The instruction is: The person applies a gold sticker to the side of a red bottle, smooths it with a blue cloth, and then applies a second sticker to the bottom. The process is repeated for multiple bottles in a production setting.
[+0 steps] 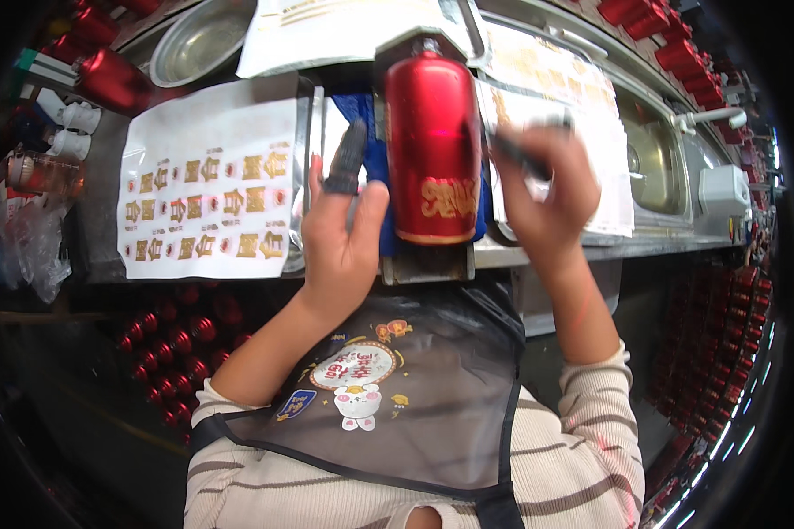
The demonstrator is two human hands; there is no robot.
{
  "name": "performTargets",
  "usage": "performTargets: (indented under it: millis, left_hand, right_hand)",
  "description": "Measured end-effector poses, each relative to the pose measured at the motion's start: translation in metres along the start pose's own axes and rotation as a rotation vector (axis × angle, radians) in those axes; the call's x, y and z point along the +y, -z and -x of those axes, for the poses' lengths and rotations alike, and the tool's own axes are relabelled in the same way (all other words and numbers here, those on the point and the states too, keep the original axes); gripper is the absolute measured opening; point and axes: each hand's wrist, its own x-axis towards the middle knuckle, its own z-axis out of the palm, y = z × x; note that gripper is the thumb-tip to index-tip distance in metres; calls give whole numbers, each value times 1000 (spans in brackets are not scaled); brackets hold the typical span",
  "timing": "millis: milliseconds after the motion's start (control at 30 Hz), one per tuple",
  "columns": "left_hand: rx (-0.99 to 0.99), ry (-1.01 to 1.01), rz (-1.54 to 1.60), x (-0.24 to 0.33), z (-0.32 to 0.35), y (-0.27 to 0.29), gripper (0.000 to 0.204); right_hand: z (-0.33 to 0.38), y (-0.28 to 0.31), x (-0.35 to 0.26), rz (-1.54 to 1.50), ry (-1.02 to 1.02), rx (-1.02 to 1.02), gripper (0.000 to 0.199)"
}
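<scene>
A glossy red bottle [431, 132] lies in a metal cradle [432, 266] before me, its neck pointing away. Gold lettering [451, 199] sits on its near end. My left hand [340, 234] is beside the bottle's left side, apart from it. Its thumb and forefinger stretch out, and a black ribbed cover [351, 150] sleeves the forefinger. On the other side my right hand [556, 194] is smeared by motion, fingers bent. Something dark and narrow [520, 152] shows at its fingers; whether a finger cover or a held tool is unclear.
To the left lies a white sheet of gold decals [207, 181], with another decal sheet [551, 75] at the right. A metal basin [198, 42] stands at the back left, a sink [653, 159] at the right. Blue cloth [375, 167] lies under the bottle. Many red bottles [181, 339] stand below the counter.
</scene>
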Motion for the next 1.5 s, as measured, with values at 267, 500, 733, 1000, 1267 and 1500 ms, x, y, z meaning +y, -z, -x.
performTargets:
  millis: [267,500,733,1000,1267,1500]
  left_hand:
    - [-293,-348,-380,38,2,-16,92]
    - [-171,-400,-472,27,-6,-24,88]
    - [-224,-308,-496,13,0,-16,101]
    - [-267,-264,-404,-1,3,-9,109]
    - [-342,-79,-352,2,3,-2,92]
    - [-265,-236,-508,24,-8,-17,112]
  right_hand:
    - [16,6,-8,-526,-743,7,15]
    - [36,21,-27,-418,-647,-220,23]
    - [50,18,-26,-316,-163,-176,27]
    - [42,13,-25,-396,-282,-121,22]
    - [38,10,-11,-458,-488,-11,25]
    - [45,14,-15,-428,-479,-51,20]
